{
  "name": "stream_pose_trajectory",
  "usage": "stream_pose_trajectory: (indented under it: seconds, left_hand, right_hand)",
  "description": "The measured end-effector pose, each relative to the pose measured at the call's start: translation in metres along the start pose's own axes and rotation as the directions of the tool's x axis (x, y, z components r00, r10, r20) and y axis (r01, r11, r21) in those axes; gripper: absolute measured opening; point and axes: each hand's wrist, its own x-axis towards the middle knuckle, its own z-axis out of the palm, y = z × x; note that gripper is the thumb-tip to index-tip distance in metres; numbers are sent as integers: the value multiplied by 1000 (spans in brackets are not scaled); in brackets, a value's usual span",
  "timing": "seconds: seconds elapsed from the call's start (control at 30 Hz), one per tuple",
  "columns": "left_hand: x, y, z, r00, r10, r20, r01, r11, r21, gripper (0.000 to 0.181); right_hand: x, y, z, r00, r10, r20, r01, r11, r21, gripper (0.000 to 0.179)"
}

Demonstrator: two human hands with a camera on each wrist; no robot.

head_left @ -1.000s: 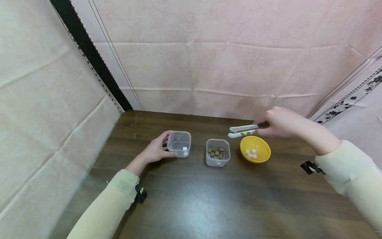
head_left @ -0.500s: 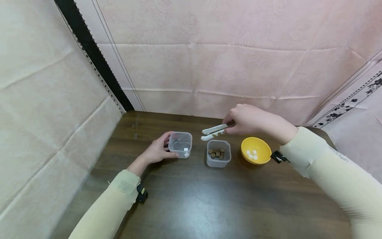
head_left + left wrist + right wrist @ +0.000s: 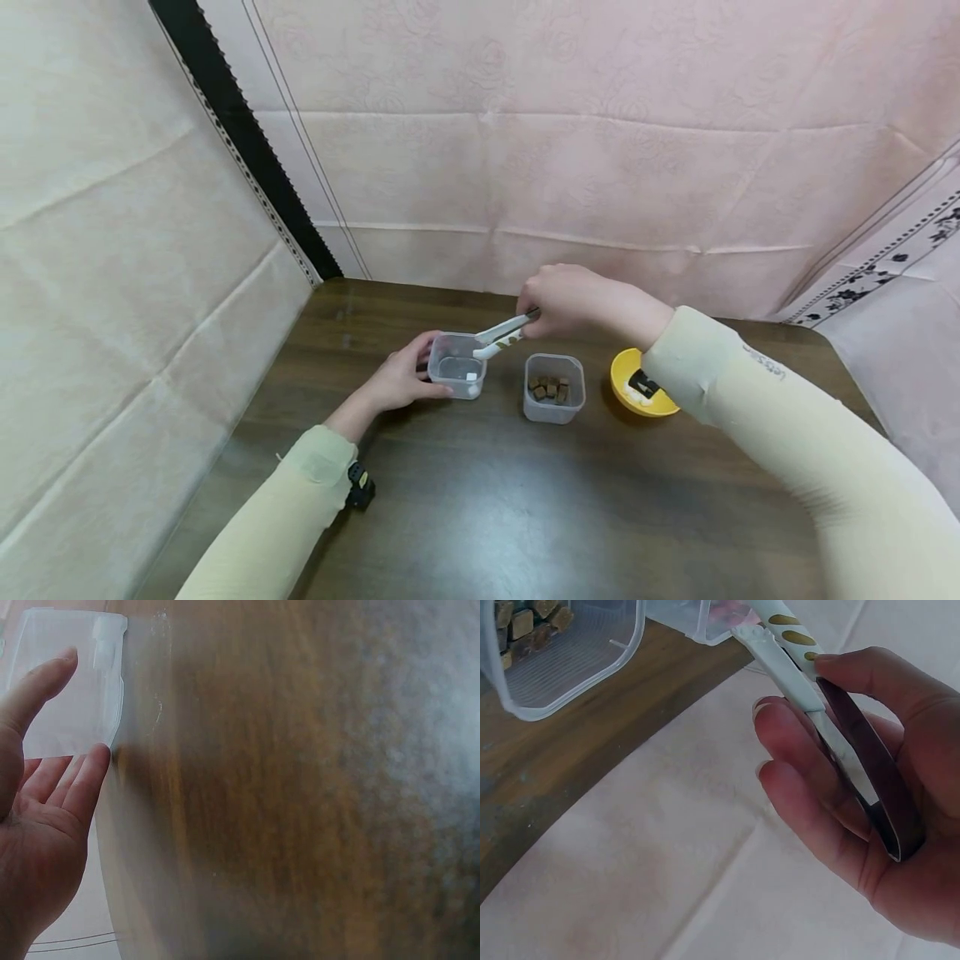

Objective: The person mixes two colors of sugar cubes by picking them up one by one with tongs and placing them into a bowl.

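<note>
In the head view my left hand (image 3: 401, 379) holds a clear plastic container (image 3: 453, 367) by its side, with one or two white cubes (image 3: 471, 377) low inside. The left wrist view shows the thumb on one wall of this container (image 3: 52, 712) and the fingers against another. My right hand (image 3: 566, 300) grips a pair of tongs (image 3: 501, 333) with white, gold-spotted arms. Their tips lie over the container's right rim; whether they pinch anything, I cannot tell. In the right wrist view the dark bent end of the tongs (image 3: 885, 787) rests against the palm.
A second clear container (image 3: 551, 413) with several brown cubes (image 3: 547, 387) stands right of the first. Farther right, a yellow bowl (image 3: 662, 407) with white pieces is partly covered by the right sleeve (image 3: 712, 358). Light cloth (image 3: 487, 167) hangs behind the dark wooden table (image 3: 480, 500).
My right hand has carried the tongs leftward from above the yellow bowl, past the brown cubes, to the left container. My left hand keeps its hold there.
</note>
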Motion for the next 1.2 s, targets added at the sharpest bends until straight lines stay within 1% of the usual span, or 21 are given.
stream_pose_trajectory:
  seconds: [0.1, 0.23, 0.33, 0.5, 0.6, 0.77, 0.97, 1.1, 1.2]
  left_hand:
    - [0, 1, 0, 1000, -16, 0, 16, 1000, -9, 93]
    - [0, 1, 0, 1000, -9, -3, 9, 1000, -9, 93]
    - [0, 1, 1, 1000, -8, 0, 8, 1000, -8, 93]
    - [1, 0, 0, 1000, -27, 5, 27, 999, -20, 94]
    - [1, 0, -1, 1000, -25, 5, 25, 999, -21, 94]
    - [2, 1, -1, 1000, -30, 5, 30, 999, -18, 94]
    - [3, 1, -1, 999, -36, 8, 36, 999, -15, 94]
    - [2, 2, -1, 999, -39, 10, 39, 999, -10, 94]
    - [1, 3, -1, 999, -40, 12, 40, 999, -9, 94]
  right_hand:
    - [9, -2, 2, 1000, 6, 13, -6, 1000, -14, 14]
    - [19, -7, 2, 1000, 2, 24, -1, 998, -59, 20]
    - [26, -10, 3, 999, 5, 39, -1, 995, -95, 21]
    - [37, -14, 5, 996, 32, 89, -21, 993, -115, 19]
    - [41, -17, 5, 991, 46, 127, -31, 992, -121, 23]
    - [49, -21, 3, 977, 61, 204, -35, 991, -128, 25]
    - [60, -26, 2, 949, 93, 301, -54, 989, -136, 22]
    - [68, -32, 4, 939, 115, 324, -65, 985, -160, 22]
    - [72, -37, 8, 938, 128, 322, -70, 980, -186, 23]
